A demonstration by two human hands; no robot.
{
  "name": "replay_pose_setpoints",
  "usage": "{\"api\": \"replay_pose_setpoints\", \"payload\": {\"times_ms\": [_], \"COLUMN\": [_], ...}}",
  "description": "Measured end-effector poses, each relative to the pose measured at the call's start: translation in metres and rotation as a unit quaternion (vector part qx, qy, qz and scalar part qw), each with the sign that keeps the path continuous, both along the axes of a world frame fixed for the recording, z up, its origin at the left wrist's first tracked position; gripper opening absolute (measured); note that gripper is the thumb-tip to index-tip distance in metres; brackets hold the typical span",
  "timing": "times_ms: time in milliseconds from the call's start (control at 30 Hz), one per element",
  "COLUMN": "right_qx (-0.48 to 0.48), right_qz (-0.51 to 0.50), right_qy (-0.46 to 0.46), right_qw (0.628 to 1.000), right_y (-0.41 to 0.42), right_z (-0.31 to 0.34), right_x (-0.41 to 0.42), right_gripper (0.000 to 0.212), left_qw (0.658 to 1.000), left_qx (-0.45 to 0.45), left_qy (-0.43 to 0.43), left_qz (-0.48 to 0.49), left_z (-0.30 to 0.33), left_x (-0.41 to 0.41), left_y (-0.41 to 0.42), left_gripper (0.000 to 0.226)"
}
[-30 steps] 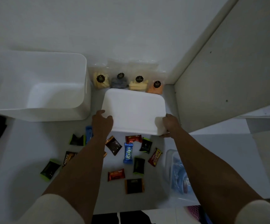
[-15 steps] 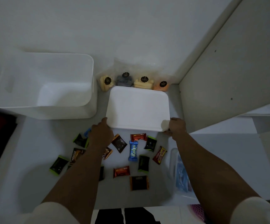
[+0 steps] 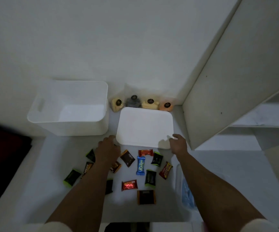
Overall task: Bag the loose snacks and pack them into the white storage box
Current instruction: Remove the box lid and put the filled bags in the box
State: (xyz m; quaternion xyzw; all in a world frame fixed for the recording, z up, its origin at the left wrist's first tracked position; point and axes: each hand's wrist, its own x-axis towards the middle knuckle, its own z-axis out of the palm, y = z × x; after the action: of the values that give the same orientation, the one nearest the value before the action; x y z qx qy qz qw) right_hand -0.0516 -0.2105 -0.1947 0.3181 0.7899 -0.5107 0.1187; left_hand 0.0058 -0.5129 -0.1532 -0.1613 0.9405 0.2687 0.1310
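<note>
The white storage box (image 3: 72, 124) stands open at the left, with nothing seen inside. Its flat white lid (image 3: 145, 128) lies on the white surface to the right of it. My left hand (image 3: 107, 147) touches the lid's near left corner and my right hand (image 3: 179, 143) rests at its near right corner, fingers loose. Several loose wrapped snacks lie between my arms, among them a blue Kalpa bar (image 3: 140, 165) and a red wrapper (image 3: 129, 185). Several clear bagged snacks (image 3: 149, 103) lean on the wall behind the lid.
A stack of clear plastic bags with blue print (image 3: 186, 191) lies under my right forearm. A white cabinet panel (image 3: 227, 91) rises at the right, shelves behind it. A dark red area (image 3: 3, 148) borders the surface at the left.
The lid has gone from tilted in both hands to lying flat on the surface, closer to the bagged snacks. My fingers have loosened at its near corners.
</note>
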Motion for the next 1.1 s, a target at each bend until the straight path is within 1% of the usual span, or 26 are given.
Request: {"api": "replay_pose_setpoints", "payload": {"times_ms": [67,167,233,300,400,533,633,667,733,767,833,900,933,1000,1033,1067,1100], "right_qx": [-0.008,-0.015,-0.021,-0.032,-0.046,-0.051,-0.063,-0.053,-0.002,0.016,0.026,0.024,0.020,0.006,-0.001,-0.001,0.004], "right_qz": [0.018,0.047,0.065,0.071,0.083,0.120,0.153,0.167,0.187,0.180,0.132,0.093,0.072,0.022,0.004,-0.002,0.002], "right_qy": [0.012,0.028,0.034,0.043,0.040,0.027,0.005,-0.003,0.000,0.007,0.009,0.011,0.015,0.028,0.033,0.037,0.044], "right_qw": [1.000,0.998,0.997,0.996,0.995,0.991,0.986,0.985,0.982,0.983,0.991,0.995,0.997,0.999,0.999,0.999,0.999], "right_y": [-0.009,-0.028,-0.045,-0.065,-0.093,-0.132,-0.154,-0.160,-0.167,-0.169,-0.175,-0.180,-0.182,-0.182,-0.180,-0.176,-0.172], "right_z": [0.009,0.023,0.038,0.053,0.057,0.045,0.037,0.033,0.026,0.020,0.010,0.006,0.003,-0.007,-0.015,-0.028,-0.039], "right_x": [-0.007,-0.031,-0.050,-0.070,-0.104,-0.148,-0.175,-0.182,-0.195,-0.199,-0.206,-0.210,-0.213,-0.217,-0.219,-0.220,-0.220], "right_gripper": [0.040,0.038,0.036,0.035,0.038,0.040,0.031,0.026,0.016,0.019,0.038,0.048,0.052,0.064,0.064,0.054,0.039], "left_qw": [0.999,0.995,0.992,0.987,0.977,0.959,0.941,0.936,0.927,0.923,0.921,0.920,0.915,0.897,0.887,0.879,0.871], "left_qx": [0.033,0.078,0.114,0.152,0.205,0.229,0.249,0.256,0.264,0.266,0.252,0.235,0.236,0.245,0.252,0.256,0.261], "left_qy": [0.018,0.045,0.043,0.034,0.032,0.015,-0.014,-0.018,0.001,0.021,0.068,0.112,0.126,0.130,0.128,0.125,0.128], "left_qz": [0.019,0.034,0.043,0.047,0.054,0.167,0.228,0.242,0.266,0.279,0.290,0.293,0.301,0.345,0.366,0.383,0.396], "left_z": [0.015,0.032,0.036,0.032,0.021,-0.005,-0.022,-0.025,-0.041,-0.044,-0.051,-0.054,-0.053,-0.051,-0.052,-0.051,-0.050], "left_x": [-0.006,-0.031,-0.052,-0.075,-0.111,-0.154,-0.177,-0.185,-0.201,-0.208,-0.219,-0.227,-0.230,-0.236,-0.239,-0.241,-0.242], "left_y": [0.002,0.006,0.009,0.010,0.011,0.010,0.014,0.016,0.018,0.019,0.019,0.020,0.020,0.019,0.018,0.017,0.017], "left_gripper": [0.055,0.060,0.065,0.070,0.082,0.095,0.102,0.102,0.098,0.092,0.071,0.048,0.043,0.042,0.041,0.040,0.038]}}
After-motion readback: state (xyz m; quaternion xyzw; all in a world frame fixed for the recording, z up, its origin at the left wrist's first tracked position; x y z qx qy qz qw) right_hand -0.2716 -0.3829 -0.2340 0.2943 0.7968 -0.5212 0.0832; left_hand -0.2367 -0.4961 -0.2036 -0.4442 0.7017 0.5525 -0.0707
